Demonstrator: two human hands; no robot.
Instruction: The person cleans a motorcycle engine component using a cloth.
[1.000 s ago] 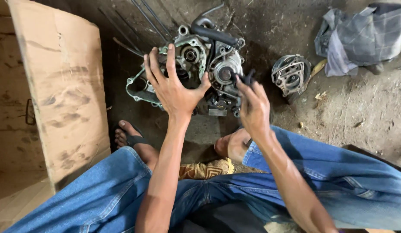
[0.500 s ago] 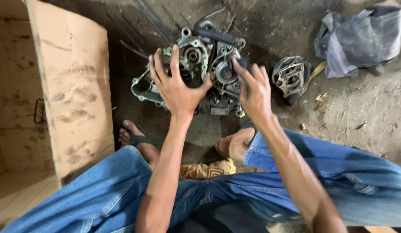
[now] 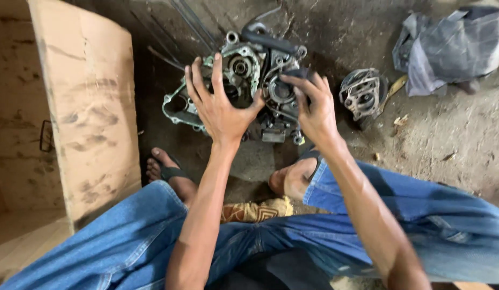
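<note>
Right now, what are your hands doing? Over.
Left hand spread flat on engine case. Right hand gripping its right side. Loose metal part beside it.

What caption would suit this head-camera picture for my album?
Seated on a dirt floor, a person rests the left hand and right hand on a greasy engine casing, a smaller engine part alongside.
</note>
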